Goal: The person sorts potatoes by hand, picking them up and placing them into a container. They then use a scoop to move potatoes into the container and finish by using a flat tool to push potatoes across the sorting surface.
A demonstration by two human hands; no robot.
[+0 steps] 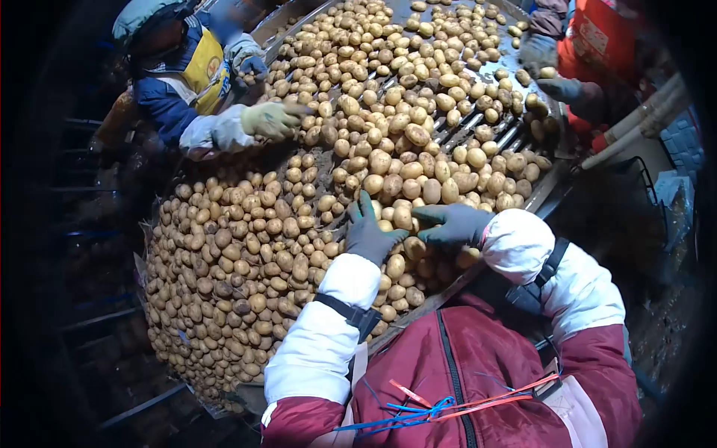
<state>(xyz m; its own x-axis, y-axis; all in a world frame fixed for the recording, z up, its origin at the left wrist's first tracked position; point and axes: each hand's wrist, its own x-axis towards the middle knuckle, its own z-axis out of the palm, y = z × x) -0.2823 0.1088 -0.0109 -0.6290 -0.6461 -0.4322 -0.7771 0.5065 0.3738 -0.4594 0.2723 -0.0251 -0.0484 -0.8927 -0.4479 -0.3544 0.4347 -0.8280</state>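
Potatoes cover the sorting table in front of me, heaped close together. My left hand, in a grey glove with green fingertips, rests among them with its fingers stretched and thumb apart. Facing it, my right hand wears a matching glove and lies against the potatoes, fingers extended to the left. A few potatoes, one of them a pale potato, sit between the two hands. Neither hand is visibly closed around a potato; the undersides of both are hidden.
A big potato pile slopes down at the left. Metal rollers show between potatoes. Across at upper left, a co-worker's gloved hand is over the potatoes; another co-worker's glove is at upper right. Pale pipes jut in at right.
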